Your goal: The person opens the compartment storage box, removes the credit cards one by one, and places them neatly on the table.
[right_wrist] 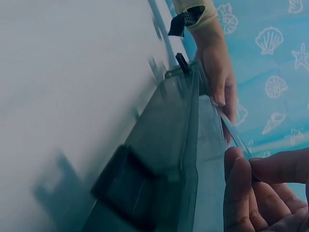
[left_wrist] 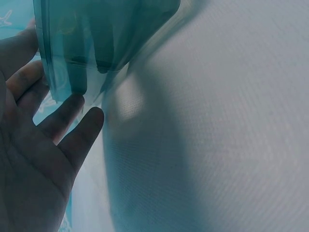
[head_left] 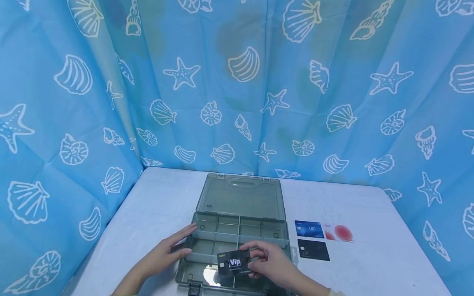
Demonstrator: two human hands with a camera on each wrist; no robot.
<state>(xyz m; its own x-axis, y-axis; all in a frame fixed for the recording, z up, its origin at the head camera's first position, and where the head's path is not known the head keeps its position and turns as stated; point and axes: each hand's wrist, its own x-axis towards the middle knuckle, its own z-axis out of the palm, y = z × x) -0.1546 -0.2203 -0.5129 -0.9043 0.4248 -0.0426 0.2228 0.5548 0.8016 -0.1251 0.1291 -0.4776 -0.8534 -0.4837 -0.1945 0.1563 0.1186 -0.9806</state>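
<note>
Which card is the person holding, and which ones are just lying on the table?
The right hand pinches the black Vip card over the open box. The blue card, red-and-white card and other black card lie untouched beside the box.

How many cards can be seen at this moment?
4. One black VIP card is pinched in the right hand over the open organizer box. A blue card, a white-and-red card and a black card lie on the table right of the box. None seem hidden.
</note>
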